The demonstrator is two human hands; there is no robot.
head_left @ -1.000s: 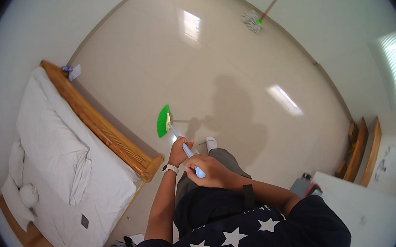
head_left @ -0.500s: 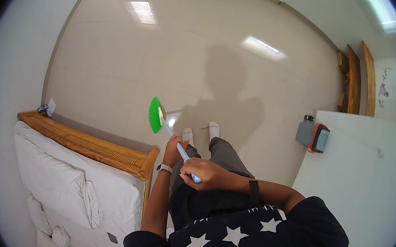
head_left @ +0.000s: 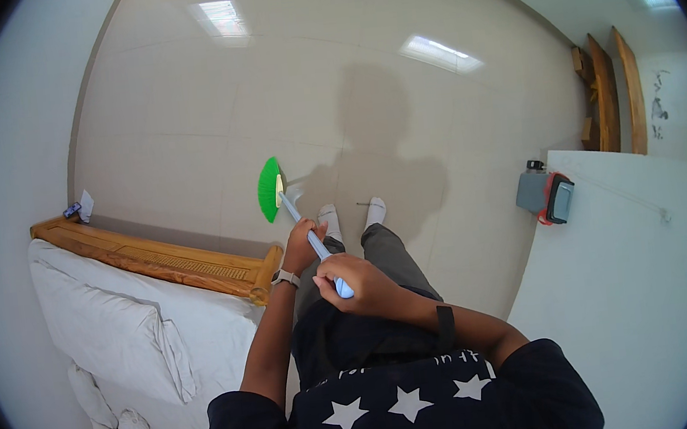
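Observation:
A broom [head_left: 270, 190] with fanned green bristles and a pale cream head rests on the tiled floor, ahead of my feet and to their left. Its light blue handle [head_left: 291, 210] slants back toward my body. Lower on the handle, my left hand [head_left: 300, 248] is wrapped round it, a pale-strapped watch at the wrist. My right hand [head_left: 363, 283] grips the handle near its top end, close to my waist. The rounded end of the handle shows beside the right fingers.
On the left stands a wooden bed frame [head_left: 147, 253] with a white mattress and pillows. A white tabletop [head_left: 631, 243] lies right, with a grey bin-like container [head_left: 534, 192] at its edge. Wooden boards [head_left: 606, 103] stand farther back. My socked feet [head_left: 375, 209] are on the floor.
The view has tilted, so the floor and furniture sit higher in the picture. The mop at the top is nearly out of view. The broom head is slightly nearer my feet; both hands keep their grip.

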